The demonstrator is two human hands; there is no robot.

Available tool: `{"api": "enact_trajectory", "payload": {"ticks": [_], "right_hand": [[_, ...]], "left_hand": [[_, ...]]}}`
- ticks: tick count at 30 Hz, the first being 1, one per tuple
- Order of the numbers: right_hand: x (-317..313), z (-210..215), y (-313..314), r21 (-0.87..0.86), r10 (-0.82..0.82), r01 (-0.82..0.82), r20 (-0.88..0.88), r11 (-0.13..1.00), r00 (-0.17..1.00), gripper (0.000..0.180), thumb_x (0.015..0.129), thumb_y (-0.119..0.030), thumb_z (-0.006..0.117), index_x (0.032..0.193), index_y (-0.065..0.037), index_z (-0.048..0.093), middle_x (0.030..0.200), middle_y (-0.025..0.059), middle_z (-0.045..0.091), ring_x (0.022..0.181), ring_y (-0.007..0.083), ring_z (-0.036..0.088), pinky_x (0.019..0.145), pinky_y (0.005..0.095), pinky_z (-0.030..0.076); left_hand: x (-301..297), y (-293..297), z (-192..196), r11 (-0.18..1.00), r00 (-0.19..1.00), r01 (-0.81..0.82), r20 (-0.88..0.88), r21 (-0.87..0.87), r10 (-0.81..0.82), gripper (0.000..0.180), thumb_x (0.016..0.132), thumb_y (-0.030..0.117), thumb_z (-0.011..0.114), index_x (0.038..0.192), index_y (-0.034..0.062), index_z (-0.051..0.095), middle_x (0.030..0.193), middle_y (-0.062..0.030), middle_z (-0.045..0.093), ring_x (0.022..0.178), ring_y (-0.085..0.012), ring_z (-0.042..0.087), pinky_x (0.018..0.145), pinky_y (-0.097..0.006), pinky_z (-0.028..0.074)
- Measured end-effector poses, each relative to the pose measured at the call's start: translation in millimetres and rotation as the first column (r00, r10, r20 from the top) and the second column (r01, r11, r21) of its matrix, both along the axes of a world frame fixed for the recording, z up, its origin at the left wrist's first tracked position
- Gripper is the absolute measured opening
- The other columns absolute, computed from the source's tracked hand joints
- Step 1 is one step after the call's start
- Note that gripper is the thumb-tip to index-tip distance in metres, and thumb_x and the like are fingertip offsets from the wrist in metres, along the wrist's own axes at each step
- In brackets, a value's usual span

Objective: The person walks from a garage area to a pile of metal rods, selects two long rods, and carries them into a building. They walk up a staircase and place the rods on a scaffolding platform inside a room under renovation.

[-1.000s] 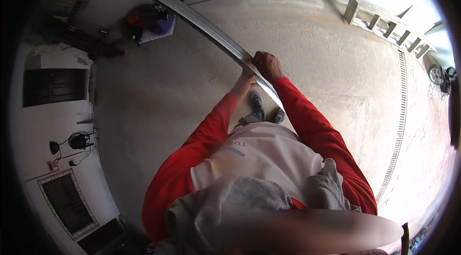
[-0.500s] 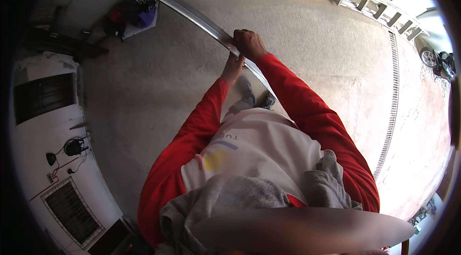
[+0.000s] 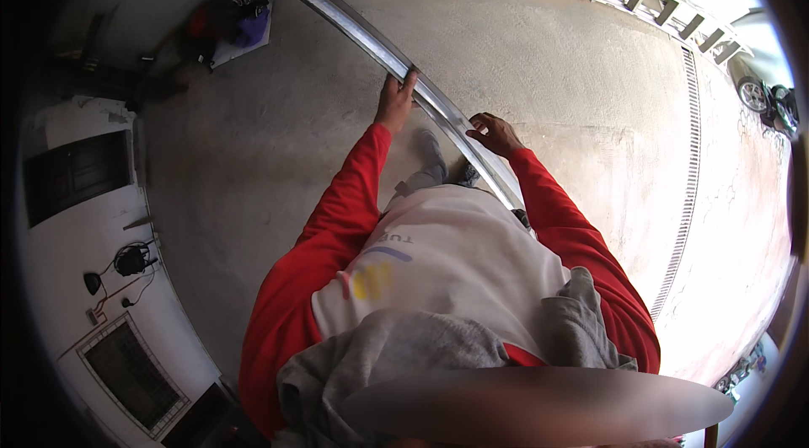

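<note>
A long silvery metal channel (image 3: 362, 33) runs diagonally from the far left down toward my right side, passing in front of my body. Its trough-like face shows, with raised edges along both sides. My left hand (image 3: 396, 101) is closed around the channel's left edge, fingertips over the rim. Farther down the channel, on its right side, is my right hand (image 3: 500, 136). Its fingers are bent and apart, close to the edge, without wrapping around it; whether they touch the metal is hard to tell. The channel's near end is hidden beside my right arm.
Rough concrete floor (image 3: 295, 144) lies below. Dark and purple items (image 3: 244, 25) are piled at the far left. A ladder-like frame (image 3: 666, 11) stands at the far right, near a floor drain grate (image 3: 689, 153) and a wheeled vehicle (image 3: 754, 94). A white wall (image 3: 63, 279) borders the left.
My right hand has come off the channel near my left hand and moved right and nearer. My left hand has shifted slightly up and left. The channel has turned, showing more of its trough.
</note>
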State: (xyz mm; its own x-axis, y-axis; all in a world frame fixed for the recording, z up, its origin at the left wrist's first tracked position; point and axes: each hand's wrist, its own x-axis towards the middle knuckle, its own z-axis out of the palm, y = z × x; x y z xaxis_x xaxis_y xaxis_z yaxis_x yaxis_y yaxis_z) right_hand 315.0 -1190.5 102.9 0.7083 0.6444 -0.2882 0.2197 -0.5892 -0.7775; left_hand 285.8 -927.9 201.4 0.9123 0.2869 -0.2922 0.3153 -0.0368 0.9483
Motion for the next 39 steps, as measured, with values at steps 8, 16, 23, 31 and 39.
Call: {"api": "enact_trajectory", "payload": {"ticks": [8,16,23,31,39], "right_hand": [[-10.9,-41.3,-29.9,0.200,-0.110,0.055,0.274,0.978,0.956,0.013,0.084,-0.008,0.057,0.092,-0.006,0.067,0.091,0.0126,0.067,0.085,0.0325,0.066,0.074,0.0396,0.053],[1.5,-13.8,-42.7,0.081,-0.107,0.085,0.326,0.993,0.939,0.013,0.092,-0.017,0.058,0.093,-0.007,0.066,0.089,0.0122,0.066,0.084,0.0351,0.066,0.069,0.0434,0.053],[0.9,-0.3,-48.3,0.052,-0.127,0.119,0.180,0.992,0.976,0.017,0.095,-0.022,0.059,0.094,-0.005,0.061,0.087,0.0163,0.066,0.084,0.0389,0.066,0.070,0.0447,0.052],[2.7,26.6,-43.0,-0.018,-0.101,0.101,0.028,0.995,0.995,0.048,0.077,-0.041,0.077,0.107,-0.008,0.060,0.093,0.0189,0.070,0.090,0.0391,0.068,0.075,0.0462,0.053],[24.9,31.2,-24.0,-0.107,-0.151,0.152,0.017,0.983,0.988,0.057,0.079,-0.036,0.077,0.123,-0.012,0.052,0.092,0.0192,0.071,0.086,0.0401,0.070,0.071,0.0488,0.055]], "left_hand": [[30.8,-8.3,9.4,0.988,0.999,-0.016,-0.034,-0.151,0.011,0.054,0.097,0.045,0.060,0.131,0.0066,0.043,0.124,-0.0120,0.053,0.110,-0.0251,0.061,0.082,-0.043,0.060],[43.1,-5.8,8.4,0.981,0.993,-0.011,-0.115,-0.195,-0.012,0.055,0.096,0.044,0.061,0.131,0.0074,0.041,0.122,-0.0115,0.053,0.110,-0.0236,0.060,0.087,-0.045,0.057],[43.0,-2.4,-11.9,0.967,0.992,-0.085,-0.112,-0.239,0.060,0.046,0.097,0.038,0.062,0.130,0.0139,0.042,0.119,-0.0070,0.053,0.107,-0.0217,0.058,0.086,-0.043,0.057],[46.1,-6.3,-49.6,0.969,0.967,-0.191,-0.197,-0.158,0.158,0.052,0.098,0.036,0.058,0.138,0.0123,0.037,0.134,-0.0138,0.051,0.114,-0.0283,0.059,0.085,-0.044,0.057],[87.4,19.5,-144.6,0.991,0.997,0.041,0.056,0.126,-0.049,0.047,0.097,0.037,0.058,0.133,0.0119,0.041,0.121,-0.0108,0.056,0.102,-0.0259,0.064,0.073,-0.042,0.060]]}}
